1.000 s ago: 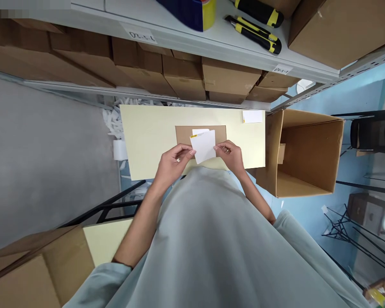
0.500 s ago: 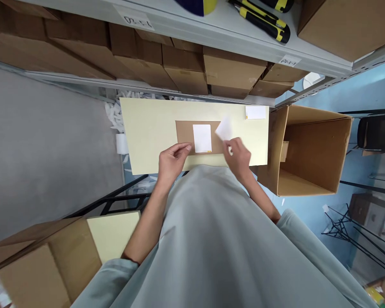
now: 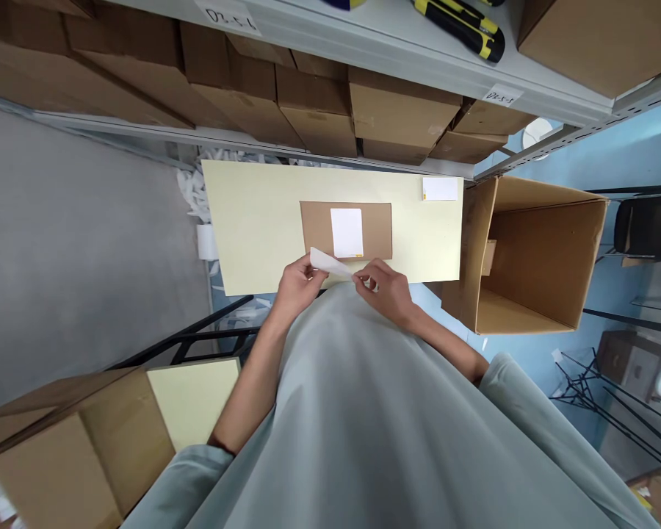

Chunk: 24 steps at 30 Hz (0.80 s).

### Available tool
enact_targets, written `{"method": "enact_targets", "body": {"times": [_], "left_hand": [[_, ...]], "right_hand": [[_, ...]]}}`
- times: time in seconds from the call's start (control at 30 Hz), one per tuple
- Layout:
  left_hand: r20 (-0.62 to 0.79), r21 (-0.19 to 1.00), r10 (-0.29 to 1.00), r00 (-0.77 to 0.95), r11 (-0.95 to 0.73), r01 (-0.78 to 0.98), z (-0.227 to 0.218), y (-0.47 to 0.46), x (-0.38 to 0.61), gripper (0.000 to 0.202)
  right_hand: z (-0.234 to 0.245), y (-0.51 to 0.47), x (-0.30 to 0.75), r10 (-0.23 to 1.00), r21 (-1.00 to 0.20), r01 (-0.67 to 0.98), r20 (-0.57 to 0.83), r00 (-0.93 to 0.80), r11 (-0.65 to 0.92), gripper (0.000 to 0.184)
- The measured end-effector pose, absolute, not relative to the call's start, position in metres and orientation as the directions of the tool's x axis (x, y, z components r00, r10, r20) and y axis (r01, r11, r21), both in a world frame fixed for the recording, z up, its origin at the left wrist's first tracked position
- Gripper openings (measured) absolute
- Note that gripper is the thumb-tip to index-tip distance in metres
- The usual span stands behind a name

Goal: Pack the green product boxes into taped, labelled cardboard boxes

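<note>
A white paper slip (image 3: 328, 262) is stretched between my two hands, just in front of the table's near edge. My left hand (image 3: 302, 282) pinches its left end. The fingertips of my right hand (image 3: 384, 291) are closed on its right end. Just beyond the slip, a flat brown cardboard piece (image 3: 375, 229) lies on the pale yellow tabletop (image 3: 258, 228). A white label (image 3: 347, 231) with a small yellow mark at its lower edge lies flat on the cardboard.
A stack of white labels (image 3: 439, 189) sits at the table's far right corner. An open cardboard box (image 3: 540, 257) stands right of the table. Above it, a shelf holds yellow-black utility knives (image 3: 466, 28). Brown cartons (image 3: 402, 106) line the shelf below.
My right hand has brought the white slip left and nearer to my body. My left hand has moved slightly nearer and now grips the slip's other end. The label on the cardboard stays put.
</note>
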<state>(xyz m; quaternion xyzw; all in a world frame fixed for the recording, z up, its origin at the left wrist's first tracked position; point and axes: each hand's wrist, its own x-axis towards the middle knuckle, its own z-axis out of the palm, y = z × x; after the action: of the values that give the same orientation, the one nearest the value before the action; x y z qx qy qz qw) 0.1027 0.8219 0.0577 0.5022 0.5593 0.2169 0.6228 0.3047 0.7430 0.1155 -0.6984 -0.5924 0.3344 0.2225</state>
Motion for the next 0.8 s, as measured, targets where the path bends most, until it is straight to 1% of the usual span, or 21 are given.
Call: {"method": "enact_targets", "body": {"times": [0.1, 0.17, 0.27, 0.33, 0.43, 0.53, 0.63, 0.8], "left_hand": [[-0.484, 0.865, 0.833, 0.269, 0.409, 0.29, 0.05, 0.823, 0.107, 0.032], [-0.486, 0.862, 0.836, 0.254, 0.409, 0.3, 0.043, 0.825, 0.109, 0.032], [-0.511, 0.841, 0.829, 0.226, 0.428, 0.331, 0.031, 0.834, 0.112, 0.027], [-0.515, 0.828, 0.829, 0.22, 0.413, 0.379, 0.022, 0.841, 0.115, 0.022], [-0.509, 0.789, 0.831, 0.225, 0.346, 0.508, 0.01, 0.854, 0.12, 0.02], [-0.536, 0.726, 0.815, 0.22, 0.313, 0.612, 0.001, 0.865, 0.127, 0.02], [-0.569, 0.679, 0.795, 0.209, 0.311, 0.665, -0.004, 0.875, 0.133, 0.019], [-0.575, 0.623, 0.799, 0.179, 0.285, 0.729, -0.006, 0.883, 0.14, 0.013]], "right_hand": [[0.108, 0.757, 0.315, 0.944, -0.763, 0.556, -0.285, 0.168, -0.33, 0.016], [0.099, 0.767, 0.321, 0.908, -0.776, 0.472, -0.351, 0.228, -0.419, 0.017], [0.083, 0.781, 0.326, 0.831, -0.745, 0.371, -0.473, 0.291, -0.554, 0.019], [0.073, 0.79, 0.328, 0.786, -0.706, 0.349, -0.525, 0.326, -0.616, 0.022], [0.058, 0.8, 0.326, 0.761, -0.658, 0.384, -0.536, 0.365, -0.647, 0.027], [0.046, 0.808, 0.324, 0.754, -0.608, 0.446, -0.53, 0.389, -0.657, 0.025], [0.038, 0.814, 0.323, 0.749, -0.555, 0.505, -0.526, 0.403, -0.661, 0.024], [0.034, 0.821, 0.321, 0.746, -0.487, 0.574, -0.523, 0.411, -0.658, 0.024]]}}
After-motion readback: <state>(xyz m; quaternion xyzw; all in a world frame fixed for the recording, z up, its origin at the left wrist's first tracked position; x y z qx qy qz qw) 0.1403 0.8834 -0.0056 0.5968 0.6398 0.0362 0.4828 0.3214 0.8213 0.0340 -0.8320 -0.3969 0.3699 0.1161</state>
